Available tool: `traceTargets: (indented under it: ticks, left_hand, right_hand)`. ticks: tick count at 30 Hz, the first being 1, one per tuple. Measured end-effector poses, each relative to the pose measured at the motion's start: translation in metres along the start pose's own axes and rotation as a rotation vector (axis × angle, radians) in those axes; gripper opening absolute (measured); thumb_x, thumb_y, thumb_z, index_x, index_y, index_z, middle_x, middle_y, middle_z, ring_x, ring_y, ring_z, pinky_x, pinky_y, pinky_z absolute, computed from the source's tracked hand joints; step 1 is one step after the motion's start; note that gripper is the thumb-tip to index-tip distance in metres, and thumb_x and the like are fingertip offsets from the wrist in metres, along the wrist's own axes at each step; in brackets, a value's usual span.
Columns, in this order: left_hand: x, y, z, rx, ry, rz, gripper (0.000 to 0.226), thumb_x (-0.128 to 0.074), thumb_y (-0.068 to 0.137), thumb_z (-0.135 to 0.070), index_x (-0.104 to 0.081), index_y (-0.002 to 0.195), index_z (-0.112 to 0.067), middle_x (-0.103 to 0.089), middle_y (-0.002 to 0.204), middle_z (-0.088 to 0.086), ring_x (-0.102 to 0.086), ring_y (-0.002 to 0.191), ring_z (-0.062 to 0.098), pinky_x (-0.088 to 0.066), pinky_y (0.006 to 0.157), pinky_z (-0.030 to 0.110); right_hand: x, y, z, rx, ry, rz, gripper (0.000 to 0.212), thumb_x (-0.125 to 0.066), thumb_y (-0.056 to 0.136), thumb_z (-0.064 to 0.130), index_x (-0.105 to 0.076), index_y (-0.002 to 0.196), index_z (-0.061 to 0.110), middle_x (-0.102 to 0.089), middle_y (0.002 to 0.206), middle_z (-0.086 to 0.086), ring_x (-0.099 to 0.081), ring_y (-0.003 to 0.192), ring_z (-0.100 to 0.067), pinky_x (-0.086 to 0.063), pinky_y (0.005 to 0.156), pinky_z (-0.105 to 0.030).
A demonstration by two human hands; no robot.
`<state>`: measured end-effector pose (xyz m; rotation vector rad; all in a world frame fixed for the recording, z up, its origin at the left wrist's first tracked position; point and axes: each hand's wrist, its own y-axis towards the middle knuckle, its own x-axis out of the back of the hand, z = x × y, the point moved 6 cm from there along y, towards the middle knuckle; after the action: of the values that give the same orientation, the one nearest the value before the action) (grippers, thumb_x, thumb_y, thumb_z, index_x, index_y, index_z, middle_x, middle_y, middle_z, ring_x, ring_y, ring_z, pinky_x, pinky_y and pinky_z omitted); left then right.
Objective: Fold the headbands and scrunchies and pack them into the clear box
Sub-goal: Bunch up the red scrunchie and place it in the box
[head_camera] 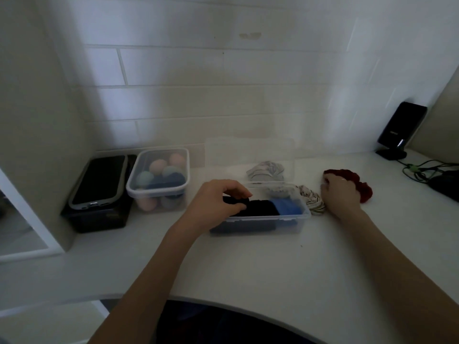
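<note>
Risk: black fabric headband [250, 207] springs back out of the clear plastic box [293, 223].
Left hand [218, 199] pinches it at the box's left end beside the blue folded band [288, 206]; right hand [340, 192] grips the dark red scrunchie [365, 187] on the white counter [273, 269], and dragging it could snag the striped scrunchie [313, 199].

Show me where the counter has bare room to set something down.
Bare: the counter between the clear box and the near edge. Crowded: right of the box, striped scrunchie, right hand on the red scrunchie; far right, cables.
</note>
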<state>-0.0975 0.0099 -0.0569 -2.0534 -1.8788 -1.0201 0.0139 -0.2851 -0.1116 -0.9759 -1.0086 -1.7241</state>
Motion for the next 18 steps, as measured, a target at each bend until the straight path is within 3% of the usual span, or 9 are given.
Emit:
traceTargets:
  ticks: [3,7,12,15,18]
  left_hand:
    - [-0.011,0.006,-0.006,-0.019,0.001,0.032,0.023,-0.075,0.071,-0.005,-0.072,0.085,-0.022,-0.069,0.080,-0.012,-0.063,0.077,-0.002,-0.046,0.072,0.005]
    - [-0.023,0.010,-0.013,-0.050,0.003,0.055,0.020,-0.073,0.073,-0.007,-0.072,0.085,-0.022,-0.070,0.082,-0.009,-0.064,0.078,-0.001,-0.048,0.075,0.008]
    - [-0.022,0.013,-0.017,-0.088,-0.001,-0.022,0.019,-0.072,0.075,-0.009,-0.070,0.089,-0.023,-0.070,0.084,-0.009,-0.063,0.080,-0.002,-0.044,0.075,0.005]
    - [-0.018,0.021,-0.027,-0.125,-0.090,-0.105,0.030,-0.072,0.076,-0.009,-0.066,0.102,-0.022,-0.067,0.091,-0.009,-0.064,0.084,0.003,-0.046,0.080,0.008]
    - [-0.019,0.033,-0.036,-0.056,-0.262,-0.081,0.044,-0.073,0.077,-0.015,-0.056,0.117,-0.021,-0.063,0.108,-0.006,-0.064,0.091,0.009,-0.053,0.080,0.018]
  right_hand:
    - [0.007,-0.004,-0.002,0.042,0.265,-0.090,0.037,-0.049,0.086,0.001,-0.058,0.121,0.008,-0.056,0.122,-0.023,-0.053,0.112,-0.038,-0.041,0.098,-0.042]
    - [0.027,-0.017,0.001,0.052,0.555,-0.158,0.027,-0.056,0.083,0.003,-0.064,0.108,0.012,-0.067,0.107,-0.012,-0.059,0.096,-0.022,-0.042,0.085,-0.028]
    - [0.083,-0.040,0.038,0.275,0.880,-0.258,0.029,-0.050,0.087,-0.002,-0.062,0.101,0.020,-0.066,0.093,0.001,-0.063,0.070,-0.020,-0.056,0.063,-0.031]
    - [0.106,-0.052,0.071,0.362,1.061,-0.037,0.026,-0.052,0.088,-0.004,-0.063,0.099,0.018,-0.069,0.078,0.003,-0.055,0.049,-0.013,-0.049,0.045,-0.024]
    - [0.118,-0.071,0.098,0.476,1.236,0.250,0.027,-0.051,0.088,-0.008,-0.062,0.098,0.014,-0.067,0.063,0.007,-0.049,0.039,-0.008,-0.044,0.039,-0.019]
